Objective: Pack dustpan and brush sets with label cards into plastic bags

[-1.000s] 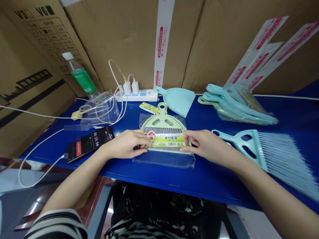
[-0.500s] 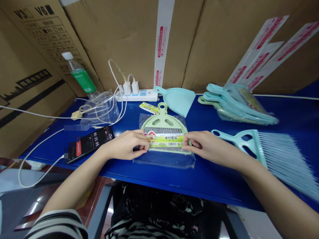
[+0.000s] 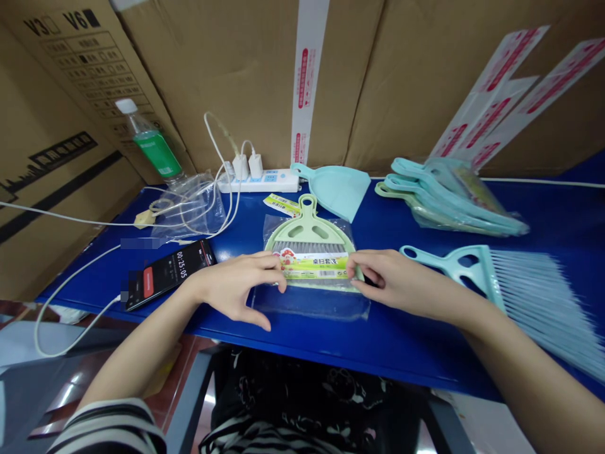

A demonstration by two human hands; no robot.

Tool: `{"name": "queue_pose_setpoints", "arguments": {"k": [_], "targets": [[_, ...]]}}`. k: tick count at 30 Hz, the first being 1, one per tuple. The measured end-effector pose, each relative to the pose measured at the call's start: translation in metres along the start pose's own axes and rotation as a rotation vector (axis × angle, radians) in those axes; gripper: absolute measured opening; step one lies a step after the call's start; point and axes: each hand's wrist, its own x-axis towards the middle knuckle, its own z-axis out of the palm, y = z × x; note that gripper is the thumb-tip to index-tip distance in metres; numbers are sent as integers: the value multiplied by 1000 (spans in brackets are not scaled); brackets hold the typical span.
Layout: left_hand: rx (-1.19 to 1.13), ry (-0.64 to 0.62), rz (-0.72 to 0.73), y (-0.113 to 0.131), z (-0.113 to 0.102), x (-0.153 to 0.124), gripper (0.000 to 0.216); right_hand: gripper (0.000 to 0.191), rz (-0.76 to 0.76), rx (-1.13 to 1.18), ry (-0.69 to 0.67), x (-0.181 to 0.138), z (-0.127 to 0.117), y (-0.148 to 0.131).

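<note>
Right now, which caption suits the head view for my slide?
Left hand, thumb spread, and right hand flank a labelled green dustpan-and-brush set on a blue table.

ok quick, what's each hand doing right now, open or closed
Left hand: open, thumb spread, fingertips at the label's left end.
Right hand: closed, seemingly pinching the label's right end.

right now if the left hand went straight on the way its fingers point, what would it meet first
Most likely the bagged green brush set; the left hand reaches its left edge, though touching or hovering is unclear.
</note>
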Motion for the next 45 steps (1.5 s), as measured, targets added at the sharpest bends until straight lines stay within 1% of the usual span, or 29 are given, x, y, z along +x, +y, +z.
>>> {"name": "queue_pose_setpoints", "arguments": {"k": [2, 6, 11, 14, 19, 22, 27, 29, 34, 37, 41, 45], "targets": [[-6, -21, -19, 2, -1, -1, 29, 10, -13, -6, -3, -1, 0, 0], [-24, -19, -35, 3, -1, -1, 35, 11, -29, -13, -5, -2, -1, 0], [1, 46, -71, 2, -1, 0, 13, 9, -36, -21, -24, -3, -3, 1], [-14, 60, -76, 3, -2, 1, 9, 11, -50, -1, -44, -5, -3, 1], [-23, 65, -84, 4, -4, 2, 15, 15, -112, -32, -15, -7, -5, -2], [-12, 94, -92, 4, -3, 2, 18, 17, -141, -62, -37, -8, -7, -7], [22, 122, -124, 3, -2, 4, 22, 30, -183, -10, -58, -7, -12, -14], [34, 118, -131, 2, -2, 4, 22, 33, -189, -11, -50, -6, -10, -14], [42, 108, -137, 1, -1, 4, 22, 21, -184, -48, 12, -2, -4, -13], [18, 119, -130, 2, 0, 4, 21, 24, -161, -36, 30, -1, -2, -11], [-3, 130, -153, 1, 2, 4, 13, 22, -114, -22, 51, 0, 0, -9], [19, 182, -172, -1, 4, 6, 22, 23, -80, -17, 91, 1, 3, -8]]}}
